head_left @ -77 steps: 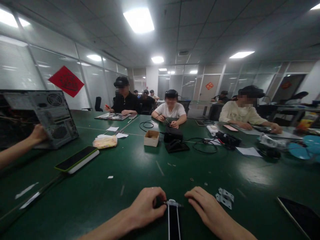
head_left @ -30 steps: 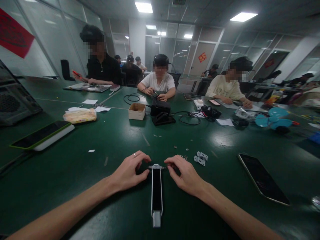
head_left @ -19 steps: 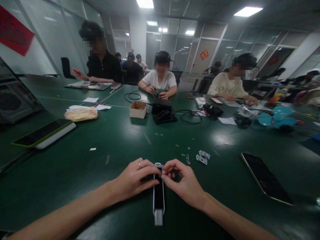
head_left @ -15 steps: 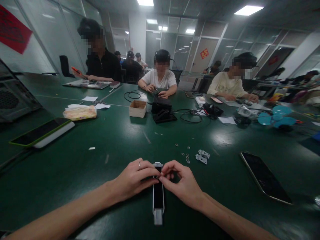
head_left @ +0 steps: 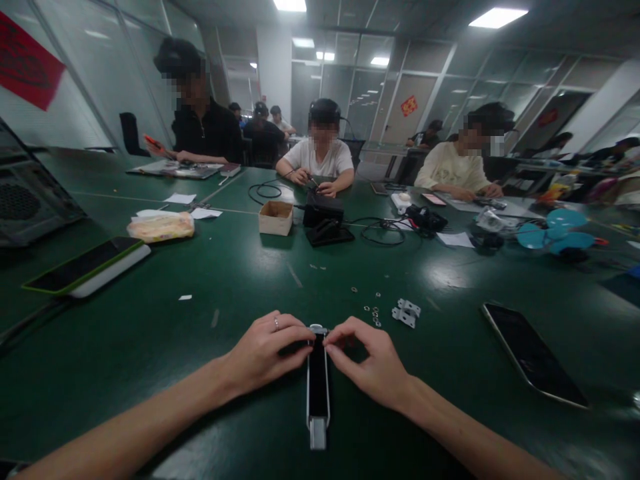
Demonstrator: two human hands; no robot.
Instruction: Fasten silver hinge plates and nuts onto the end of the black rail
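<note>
A long narrow metal rail with a black middle point(head_left: 318, 393) lies on the green table point(head_left: 150, 347), pointing away from me. My left hand point(head_left: 265, 350), a ring on one finger, pinches the rail's far end from the left. From the right, my right hand point(head_left: 373, 363) pinches the same end, fingertips meeting the left hand's. Whatever small part sits between the fingertips is hidden. Small washers or nuts point(head_left: 373, 312) and a white metal bracket point(head_left: 406, 312) lie just beyond my right hand.
A dark phone point(head_left: 533, 353) lies at the right, a green-edged tablet point(head_left: 83, 267) at the left beside a computer case point(head_left: 30, 200). Farther off stand a cardboard box point(head_left: 275, 217), black devices with cables point(head_left: 327, 223) and a blue fan point(head_left: 555, 237). Several people sit along the far side.
The view tilted down from the room to the table. My hands, first apart at a cross pin on the rail's end, closed in until the fingertips met there.
</note>
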